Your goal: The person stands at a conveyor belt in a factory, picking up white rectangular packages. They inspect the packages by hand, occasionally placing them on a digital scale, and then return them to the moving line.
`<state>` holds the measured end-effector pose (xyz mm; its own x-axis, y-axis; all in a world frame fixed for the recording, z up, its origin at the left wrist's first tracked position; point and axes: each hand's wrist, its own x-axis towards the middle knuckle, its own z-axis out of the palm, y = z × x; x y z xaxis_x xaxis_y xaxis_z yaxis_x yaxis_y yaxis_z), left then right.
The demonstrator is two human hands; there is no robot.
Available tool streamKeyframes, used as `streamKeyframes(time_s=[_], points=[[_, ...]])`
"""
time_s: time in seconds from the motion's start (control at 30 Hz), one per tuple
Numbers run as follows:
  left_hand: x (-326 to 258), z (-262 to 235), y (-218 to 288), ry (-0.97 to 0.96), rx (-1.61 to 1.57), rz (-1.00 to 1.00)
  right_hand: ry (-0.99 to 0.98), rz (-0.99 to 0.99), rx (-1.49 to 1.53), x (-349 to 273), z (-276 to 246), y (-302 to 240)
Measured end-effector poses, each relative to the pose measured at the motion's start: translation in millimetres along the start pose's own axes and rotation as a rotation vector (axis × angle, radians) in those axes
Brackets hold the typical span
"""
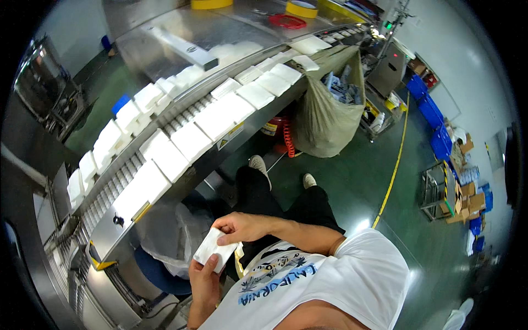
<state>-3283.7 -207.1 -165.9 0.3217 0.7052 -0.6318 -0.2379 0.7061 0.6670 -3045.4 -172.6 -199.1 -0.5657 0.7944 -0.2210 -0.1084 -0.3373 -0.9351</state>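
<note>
In front of my body, both hands hold a small flat white packet (211, 247). My left hand (205, 279) grips it from below, thumb lying across its face. From the upper right, my right hand (243, 226) is closed on its edge, with the thumb pressed on top. Beyond my hands runs a metal conveyor (204, 163). Along its near rim lie several white flat packs (186, 141) in a row. More white packs (111, 135) lean along its far rim. Between the two rows sit many small white pieces (118, 187), too small to name.
Below the conveyor's near end stands a dark blue bin (151, 269) with a clear plastic liner. A large greenish sack (327, 129) hangs at the conveyor's far side. Yellow tape rolls (302, 8) rest on the metal table (242, 27). Blue crates (430, 110) line the right wall.
</note>
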Motion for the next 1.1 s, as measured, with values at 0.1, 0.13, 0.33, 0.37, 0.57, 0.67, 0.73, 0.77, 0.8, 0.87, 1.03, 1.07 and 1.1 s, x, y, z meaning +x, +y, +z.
streamKeyframes(time_s=[0.1,0.13,0.33,0.37,0.57,0.67,0.73,0.77,0.8,0.87,1.03,1.07,1.1], points=[[1.8,3.9,-1.8,0.012,-0.005,0.003,0.013,-0.047,-0.045,-1.8,-3.5,3.5],[-2.1,7.1,0.3,0.023,-0.023,0.004,0.014,-0.049,-0.034,-2.2,-1.5,0.3],[-2.7,0.6,-4.1,0.009,-0.03,0.031,0.001,-0.061,-0.087,-2.6,-1.2,-3.6],[-0.1,1.4,-3.4,-0.004,-0.022,0.029,-0.006,-0.069,-0.09,-2.1,-1.2,-4.0],[-0.2,1.4,-0.8,0.046,-0.065,-0.026,-0.011,-0.049,-0.028,0.1,-0.8,4.3],[2.3,-3.8,-4.8,0.025,-0.021,-0.027,-0.004,-0.025,-0.031,-0.2,0.1,3.3],[-2.8,6.3,3.8,0.03,-0.028,-0.039,-0.008,-0.03,-0.043,1.0,0.5,3.7],[-5.3,8.7,5.8,0.029,-0.03,-0.047,-0.004,-0.022,-0.046,0.1,1.0,3.1],[-5.8,8.4,5.9,0.03,-0.056,-0.046,0.006,-0.019,-0.051,-2.1,1.7,-1.8],[-4.7,6.4,5.8,0.029,-0.104,-0.047,0.019,-0.034,-0.051,-2.3,3.1,-3.8],[-1.7,4.1,1.3,0.031,-0.074,-0.047,0.024,-0.069,-0.064,-1.6,2.4,-2.7],[-1.8,4.0,1.1,0.032,-0.055,-0.051,0.027,-0.065,-0.069,-1.5,2.0,-1.8],[-2.3,5.2,1.8,0.023,-0.058,-0.049,0.029,-0.06,-0.074,-1.1,0.9,0.1]])
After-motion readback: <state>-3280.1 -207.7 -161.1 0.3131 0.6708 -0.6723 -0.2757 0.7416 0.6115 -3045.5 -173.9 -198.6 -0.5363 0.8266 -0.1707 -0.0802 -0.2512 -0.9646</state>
